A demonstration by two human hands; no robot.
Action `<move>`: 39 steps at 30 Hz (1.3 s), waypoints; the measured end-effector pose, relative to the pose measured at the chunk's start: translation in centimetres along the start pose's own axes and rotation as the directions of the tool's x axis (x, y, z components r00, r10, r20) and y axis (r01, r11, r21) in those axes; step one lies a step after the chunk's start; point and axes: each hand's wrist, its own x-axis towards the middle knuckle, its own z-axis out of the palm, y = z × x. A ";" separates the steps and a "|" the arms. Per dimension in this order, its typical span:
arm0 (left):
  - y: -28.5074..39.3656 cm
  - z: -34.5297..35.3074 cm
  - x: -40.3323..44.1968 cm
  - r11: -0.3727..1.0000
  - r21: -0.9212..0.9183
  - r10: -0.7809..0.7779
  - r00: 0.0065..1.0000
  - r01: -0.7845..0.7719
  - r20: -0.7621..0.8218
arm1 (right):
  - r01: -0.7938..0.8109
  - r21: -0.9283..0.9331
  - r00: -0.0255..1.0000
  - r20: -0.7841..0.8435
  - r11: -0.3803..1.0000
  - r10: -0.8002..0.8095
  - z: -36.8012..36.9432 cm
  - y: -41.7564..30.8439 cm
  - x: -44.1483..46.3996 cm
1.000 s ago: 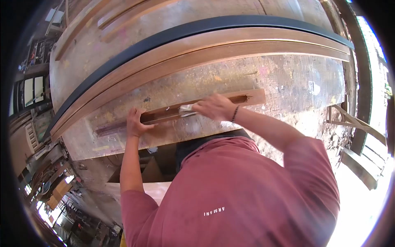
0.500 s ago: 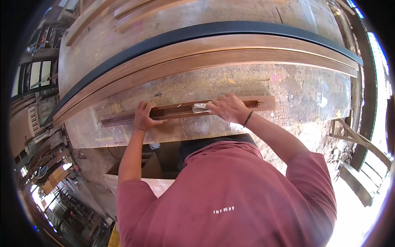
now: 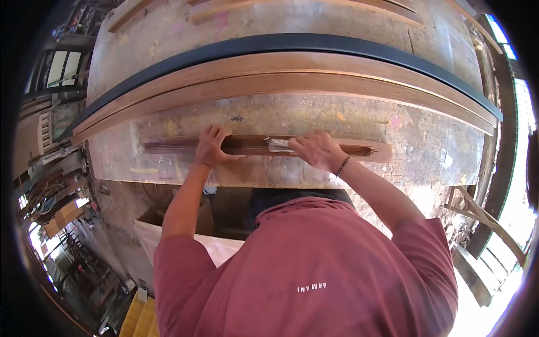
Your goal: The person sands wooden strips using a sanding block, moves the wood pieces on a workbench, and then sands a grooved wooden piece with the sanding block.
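Observation:
A narrow brown wooden strip (image 3: 379, 153) lies lengthwise on the worn workbench, with a dark, grooved face upward. My left hand (image 3: 211, 147) grips it left of its middle, fingers over the far edge and thumb stretched along the near side. Farther right, my right hand (image 3: 320, 150) has its fingers closed on a crumpled whitish piece (image 3: 278, 145), pressed against the strip's groove. Whether that piece is paper or cloth, I cannot make out. A dark bead bracelet circles my right wrist.
Beyond the strip, long wooden mouldings (image 3: 303, 81) run across the workbench (image 3: 269, 115), with a long dark bar (image 3: 297, 42) behind them. More wood pieces (image 3: 241, 7) lie at the far side. Below the near edge stands an open box (image 3: 163, 216). A wooden frame (image 3: 477, 210) stands at right.
The whole view has shifted slightly. Both hands keep nearly the same places on the strip, while the whitish piece reaches a little farther left along the groove.

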 end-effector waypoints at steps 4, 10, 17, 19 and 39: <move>-0.4 0.2 -0.2 1.000 -0.003 0.026 0.999 -0.027 -0.035 | -0.015 -0.214 0.934 -0.351 0.977 -0.062 15.9 10.5 -5.2; 0.1 -0.5 0.1 1.000 -0.027 -0.005 1.000 0.005 -0.010 | 0.044 -0.217 0.827 -0.539 0.975 -0.157 9.2 9.6 -7.4; -0.2 -0.4 0.0 1.000 -0.028 0.007 1.000 -0.008 -0.014 | -0.037 -0.217 0.916 -0.398 0.975 -0.054 8.2 6.2 -6.0; -0.2 -0.3 0.1 0.999 -0.038 -0.001 1.000 0.000 -0.007 | -0.045 -0.220 0.913 -0.406 0.975 -0.049 9.8 8.6 -7.6; -0.1 -0.5 -0.3 0.996 -0.084 -0.018 0.999 0.015 -0.034 | -0.159 -0.095 0.842 -0.532 0.983 0.085 3.4 -0.2 -3.9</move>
